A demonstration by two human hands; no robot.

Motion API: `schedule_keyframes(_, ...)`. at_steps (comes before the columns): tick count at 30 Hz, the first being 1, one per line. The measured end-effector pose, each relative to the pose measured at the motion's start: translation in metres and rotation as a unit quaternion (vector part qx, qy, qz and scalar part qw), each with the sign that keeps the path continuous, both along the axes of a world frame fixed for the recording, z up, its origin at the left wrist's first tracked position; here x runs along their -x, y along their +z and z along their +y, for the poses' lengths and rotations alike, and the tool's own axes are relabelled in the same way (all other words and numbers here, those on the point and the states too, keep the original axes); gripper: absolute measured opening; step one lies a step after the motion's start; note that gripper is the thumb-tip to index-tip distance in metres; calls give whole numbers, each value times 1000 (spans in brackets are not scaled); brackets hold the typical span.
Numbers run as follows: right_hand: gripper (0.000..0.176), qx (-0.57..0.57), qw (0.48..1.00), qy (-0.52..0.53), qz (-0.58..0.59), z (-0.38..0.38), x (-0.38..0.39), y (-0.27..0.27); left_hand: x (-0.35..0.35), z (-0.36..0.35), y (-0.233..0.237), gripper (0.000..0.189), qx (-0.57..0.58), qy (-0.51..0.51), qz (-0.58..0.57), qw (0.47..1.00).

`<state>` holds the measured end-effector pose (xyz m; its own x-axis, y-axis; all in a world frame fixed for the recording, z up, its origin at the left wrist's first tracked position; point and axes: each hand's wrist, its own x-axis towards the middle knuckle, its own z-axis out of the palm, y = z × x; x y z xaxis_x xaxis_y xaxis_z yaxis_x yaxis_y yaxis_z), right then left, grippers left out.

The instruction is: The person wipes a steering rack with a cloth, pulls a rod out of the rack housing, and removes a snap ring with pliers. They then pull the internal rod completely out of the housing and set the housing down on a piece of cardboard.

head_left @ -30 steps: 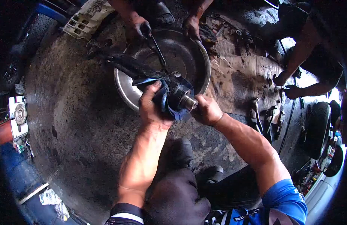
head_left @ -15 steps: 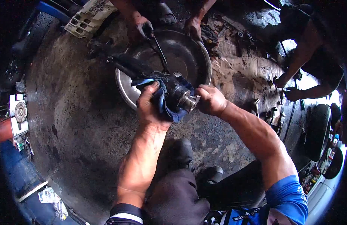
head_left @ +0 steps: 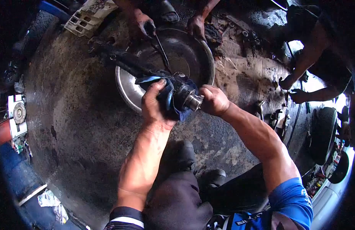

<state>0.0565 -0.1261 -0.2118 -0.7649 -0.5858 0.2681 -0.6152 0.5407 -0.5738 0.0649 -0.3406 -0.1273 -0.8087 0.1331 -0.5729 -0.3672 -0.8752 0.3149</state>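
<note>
My left hand (head_left: 155, 102) is closed around a long, dark, greasy metal car part (head_left: 137, 68), with a blue cloth (head_left: 169, 99) between palm and metal. The part slants from upper left toward me, and its near end is a shiny bare metal cylinder (head_left: 193, 102). Right beside that cylinder, my right hand (head_left: 216, 100) is closed with its knuckles up. Whatever its fingers pinch is hidden. Behind the part lies a wide round metal basin (head_left: 211, 61). Another person's hand (head_left: 145, 25) grips a dark rod (head_left: 161, 50) that reaches into the basin.
A second hand (head_left: 196, 27) of that person rests on the basin's rim. Oily cardboard (head_left: 239, 73) with scattered metal parts covers the floor at right, where another person's forearm (head_left: 306, 57) reaches in. A tyre (head_left: 324, 134) stands at far right. A pale grille-like part (head_left: 83, 21) lies upper left.
The camera view has shifted slightly, so most things sit a little further left. The shiny cylinder end appears slightly turned against my right hand. Both hands keep their grip.
</note>
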Motion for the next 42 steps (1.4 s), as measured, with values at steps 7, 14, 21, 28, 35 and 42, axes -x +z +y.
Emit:
schedule_keyframes(7,33,-15,990,-59,-124,7,-50,-1,2,6,-2,34,-21,-31,12,999)
schedule_keyframes(14,55,108,915,-161,-353,62,-83,5,-5,11,-20,30,50,-14,-23,998)
schedule_keyframes(21,42,-139,967,-55,-206,35,-42,114,1,20,-12,29,103,8,-53,993)
schedule_keyframes(28,37,-211,937,-83,-266,30,-29,137,4,20,-8,28,137,-10,-78,987)
schedule_keyframes(35,39,-253,912,-21,-322,22,-11,154,5,23,-2,22,146,-11,-60,987)
schedule_keyframes(42,29,-321,897,-37,-302,17,5,164,7,21,-26,17,106,-22,-32,994)
